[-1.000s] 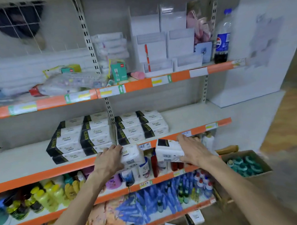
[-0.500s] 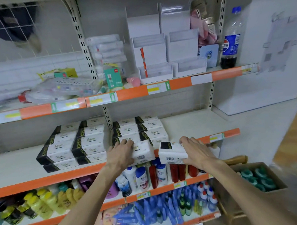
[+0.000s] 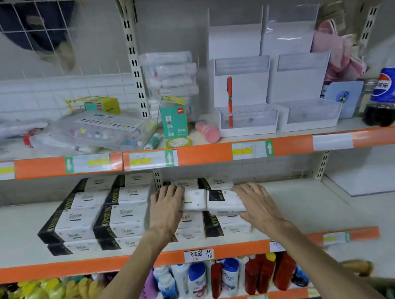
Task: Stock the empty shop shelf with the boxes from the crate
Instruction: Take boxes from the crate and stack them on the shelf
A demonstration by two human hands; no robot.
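Two white boxes with black ends are held over the middle shelf (image 3: pixel 294 204), side by side and touching each other: the left box (image 3: pixel 194 199) is gripped by the left hand (image 3: pixel 166 205) and the right box (image 3: pixel 224 200) by the right hand (image 3: pixel 255 203). Each hand is closed around its own box, with the fingers spread over the top and outer side. Both boxes are placed just above the right stack of boxes (image 3: pixel 194 225) that is already on the shelf, and whether they rest on it or are just above it cannot be told. Beside it, to the left, a larger stack (image 3: pixel 100 217) of the same boxes is seen. The right part of the shelf is bare. The step in hand is judged to be the setting down of this pair on top of the right stack. For the next move, the boxes should be lowered level, aligned with the boxes below, and then released. The crate is not seen clearly here.
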